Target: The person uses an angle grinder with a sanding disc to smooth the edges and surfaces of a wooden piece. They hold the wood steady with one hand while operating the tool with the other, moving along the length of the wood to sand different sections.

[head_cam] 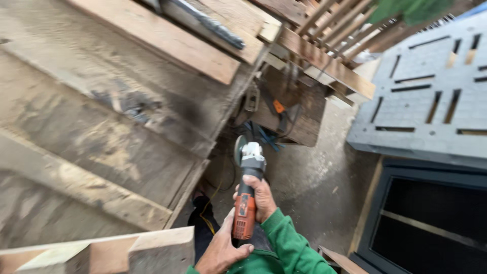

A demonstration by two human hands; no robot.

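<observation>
Both hands are on an orange and black angle grinder with a silver head [245,195], held out in front over the grey concrete floor [314,187]; the right hand [261,198] is wrapped around the black neck just below the head, green sleeve [286,243] behind it; the left hand [220,248] cups the orange tail end from underneath, thumb pressed on the bottom; the grinder points up and away, its disc [238,149] edge-on just beside the right-hand edge of the big worn wooden counter [101,116]; a long wooden plank [162,40] lies across the top of that counter; off to the right sits a grey plastic pallet [431,101], well apart from the tool; picture's a bit blurry.
</observation>
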